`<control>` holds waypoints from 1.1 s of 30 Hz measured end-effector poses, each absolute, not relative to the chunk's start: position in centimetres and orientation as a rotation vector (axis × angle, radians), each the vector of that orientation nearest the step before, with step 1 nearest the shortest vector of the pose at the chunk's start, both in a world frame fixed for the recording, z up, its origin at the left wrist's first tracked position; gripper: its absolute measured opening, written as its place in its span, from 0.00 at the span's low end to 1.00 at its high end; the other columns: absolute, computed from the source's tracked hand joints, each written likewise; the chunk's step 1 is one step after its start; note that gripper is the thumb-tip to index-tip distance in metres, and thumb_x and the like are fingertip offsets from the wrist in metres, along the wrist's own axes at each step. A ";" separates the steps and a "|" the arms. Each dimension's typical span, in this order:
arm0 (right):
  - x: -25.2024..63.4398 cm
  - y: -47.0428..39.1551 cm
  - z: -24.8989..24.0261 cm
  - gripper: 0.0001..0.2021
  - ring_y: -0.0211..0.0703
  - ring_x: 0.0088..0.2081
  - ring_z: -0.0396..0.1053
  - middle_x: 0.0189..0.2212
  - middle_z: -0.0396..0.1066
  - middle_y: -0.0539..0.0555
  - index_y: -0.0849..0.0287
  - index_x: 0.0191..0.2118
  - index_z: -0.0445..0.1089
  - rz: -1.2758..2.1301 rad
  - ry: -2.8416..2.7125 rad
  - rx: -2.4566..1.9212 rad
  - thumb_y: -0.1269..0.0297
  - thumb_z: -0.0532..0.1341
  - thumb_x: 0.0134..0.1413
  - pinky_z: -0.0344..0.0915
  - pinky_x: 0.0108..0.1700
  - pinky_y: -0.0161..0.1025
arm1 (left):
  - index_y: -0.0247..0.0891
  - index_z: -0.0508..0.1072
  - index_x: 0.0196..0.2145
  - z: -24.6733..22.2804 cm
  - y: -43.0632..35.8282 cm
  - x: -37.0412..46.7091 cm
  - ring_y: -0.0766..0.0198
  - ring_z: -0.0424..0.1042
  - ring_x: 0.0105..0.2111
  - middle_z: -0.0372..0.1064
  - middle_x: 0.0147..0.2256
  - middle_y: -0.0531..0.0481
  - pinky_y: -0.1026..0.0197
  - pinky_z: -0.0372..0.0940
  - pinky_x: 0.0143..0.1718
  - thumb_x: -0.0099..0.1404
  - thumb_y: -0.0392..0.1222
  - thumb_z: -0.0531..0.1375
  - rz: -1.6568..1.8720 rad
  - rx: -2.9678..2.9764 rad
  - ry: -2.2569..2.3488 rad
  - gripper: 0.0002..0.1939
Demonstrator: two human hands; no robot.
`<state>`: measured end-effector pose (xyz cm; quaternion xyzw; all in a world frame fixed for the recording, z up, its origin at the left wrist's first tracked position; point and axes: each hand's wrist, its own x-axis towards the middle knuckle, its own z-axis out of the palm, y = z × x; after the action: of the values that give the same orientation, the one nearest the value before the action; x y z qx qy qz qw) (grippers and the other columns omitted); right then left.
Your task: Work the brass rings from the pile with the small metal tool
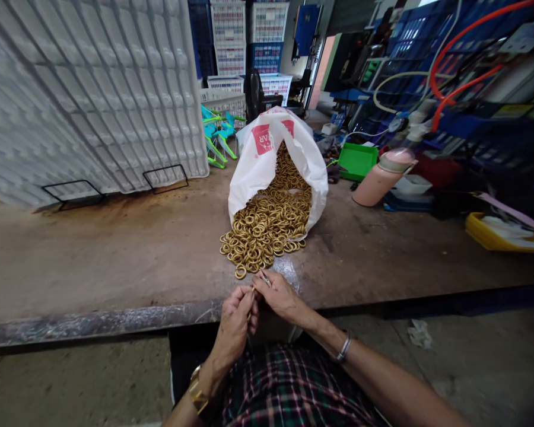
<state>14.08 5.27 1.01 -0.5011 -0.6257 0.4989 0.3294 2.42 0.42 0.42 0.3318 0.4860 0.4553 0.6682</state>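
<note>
My left hand (237, 317) is closed in a pinch at the table's front edge. A gold-coloured metal ring (253, 289) shows at its fingertips, mostly covered by the fingers. Right beside it, my right hand (279, 298) is closed around a small pointed metal tool (266, 277), whose kind I cannot make out. The fingertips of both hands meet at the ring. Just beyond them, a heap of gold-coloured rings (267, 219) spills from the mouth of a white plastic bag (249, 178) with red print, lying on its side.
Stacked white ribbed trays (115, 89) stand at the left of the brown table (115, 255), near two black wire stands (167, 178). To the right are a green tray (358, 161), a pink bottle (380, 181) and a yellow tray (493, 237). Crates (229, 35) are stacked behind.
</note>
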 end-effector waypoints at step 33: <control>15.2 3.8 0.2 0.12 0.37 0.24 0.60 0.23 0.68 0.51 0.60 0.34 0.65 0.713 -2.435 -1.450 0.76 0.51 0.41 0.46 0.27 0.34 | 0.37 0.61 0.25 0.9 0.2 2.0 0.74 0.54 0.15 0.56 0.17 0.59 0.71 0.52 0.17 0.59 0.52 0.54 1.046 0.917 1.265 0.15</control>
<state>15.15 3.82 0.17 -0.4934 -0.8282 0.2424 0.1095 1.96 0.22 0.87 0.3938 0.5432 0.4494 0.5898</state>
